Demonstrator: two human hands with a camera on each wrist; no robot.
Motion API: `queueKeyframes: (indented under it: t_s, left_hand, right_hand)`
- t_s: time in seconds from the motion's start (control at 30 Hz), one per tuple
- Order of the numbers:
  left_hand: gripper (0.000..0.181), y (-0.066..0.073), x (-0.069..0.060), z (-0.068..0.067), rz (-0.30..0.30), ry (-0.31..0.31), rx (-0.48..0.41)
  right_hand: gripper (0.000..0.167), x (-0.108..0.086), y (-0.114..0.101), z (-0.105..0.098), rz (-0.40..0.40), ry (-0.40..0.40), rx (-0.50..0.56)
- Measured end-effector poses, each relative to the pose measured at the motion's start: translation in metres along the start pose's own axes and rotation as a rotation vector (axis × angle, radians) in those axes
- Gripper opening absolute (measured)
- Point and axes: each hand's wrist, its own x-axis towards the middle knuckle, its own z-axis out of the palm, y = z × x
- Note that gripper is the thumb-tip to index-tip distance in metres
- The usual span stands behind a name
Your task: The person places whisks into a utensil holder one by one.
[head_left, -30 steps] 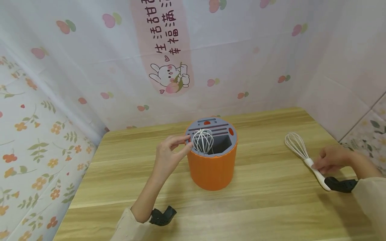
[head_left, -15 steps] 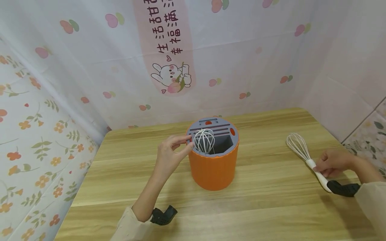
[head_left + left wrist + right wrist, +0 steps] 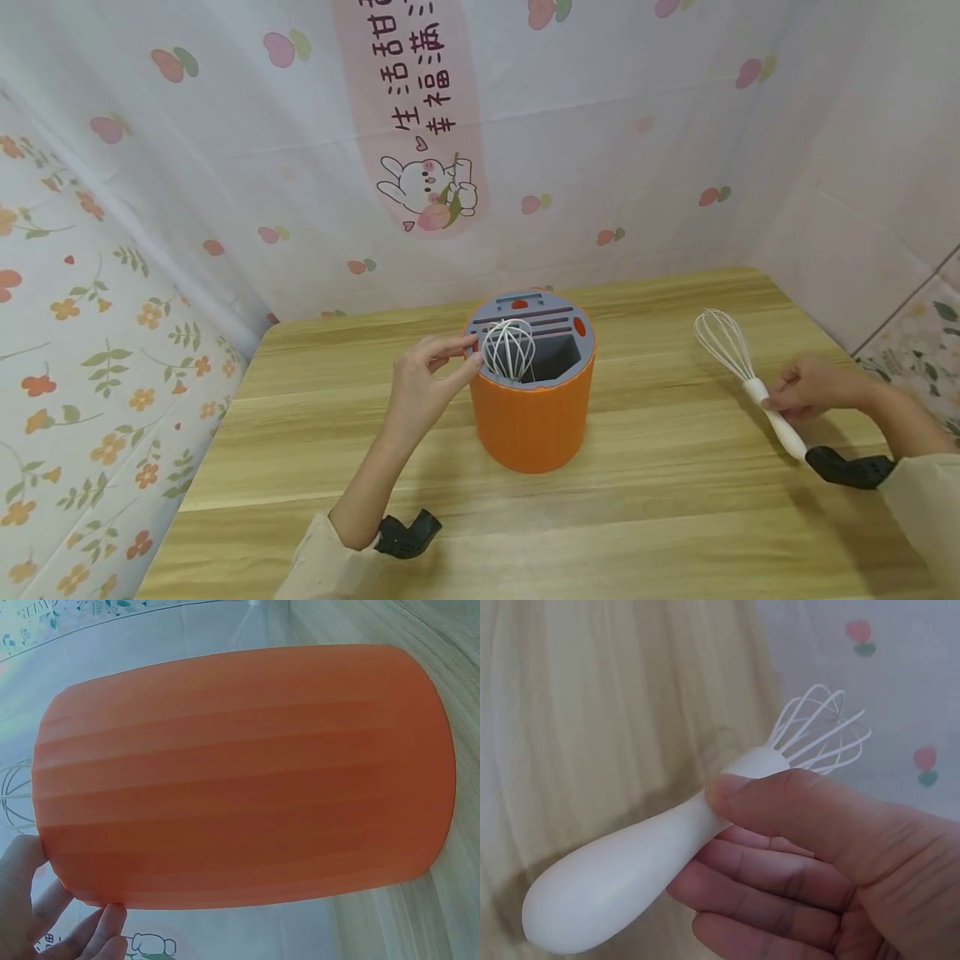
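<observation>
In the head view, my right hand (image 3: 813, 387) holds a white whisk (image 3: 780, 429) by its handle, wires pointing away to the upper left. The right wrist view shows the thumb on top of the whisk's handle (image 3: 619, 870) and the fingers beneath it. My left hand (image 3: 427, 379) grips the left rim of an orange utensil holder (image 3: 531, 429) with thumb and fingers. A second whisk (image 3: 508, 350) stands in the holder, its white wire head above the grey slotted top and its handle hidden inside. From the left wrist, the holder's orange wall (image 3: 247, 780) fills most of the view.
The holder's grey top (image 3: 495, 312) has several narrow slots and a large opening (image 3: 553, 358) right of the standing whisk. Everything stands on a wood-grain table (image 3: 637, 500). A printed white curtain (image 3: 600, 150) hangs along the table's back edge.
My right hand has lifted the whisk slightly off the table, and the whisk has shifted a little to the left and away. My left hand stays at the holder's rim.
</observation>
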Motion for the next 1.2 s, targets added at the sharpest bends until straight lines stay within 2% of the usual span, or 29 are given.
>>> queueKeyframes:
  t_s: [0.1, 0.27, 0.5, 0.53, 0.7, 0.83, 0.97, 1.2]
  left_hand:
    - [0.024, 0.005, 0.000, 0.000, -0.006, 0.007, 0.009]
    - [0.024, 0.027, -0.002, -0.002, -0.015, -0.006, -0.001]
    - [0.024, 0.033, -0.004, -0.003, -0.036, -0.018, 0.013]
    - [0.024, 0.038, -0.005, -0.004, -0.040, -0.018, 0.010]
    - [0.024, 0.038, -0.005, -0.003, -0.026, -0.012, 0.020]
    - [0.024, 0.039, -0.004, -0.003, -0.023, -0.010, 0.028]
    - [0.024, 0.038, -0.004, -0.003, -0.019, -0.010, 0.022]
    - [0.025, 0.005, 0.000, 0.000, 0.007, -0.002, 0.003]
  right_hand:
    - [0.022, 0.003, -0.012, -0.002, -0.033, 0.009, -0.008]
    - [0.021, 0.007, -0.037, -0.002, -0.040, 0.051, -0.048]
    - [0.017, 0.011, -0.079, 0.003, -0.130, 0.117, -0.147]
    - [0.017, 0.011, -0.086, 0.004, -0.150, 0.132, -0.162]
    - [0.013, 0.012, -0.118, 0.012, -0.232, 0.194, -0.226]
    - [0.010, 0.011, -0.142, 0.018, -0.296, 0.211, -0.243]
    - [0.007, 0.011, -0.166, 0.023, -0.392, 0.239, -0.253]
    - [0.008, 0.015, -0.208, 0.029, -0.537, 0.272, -0.151]
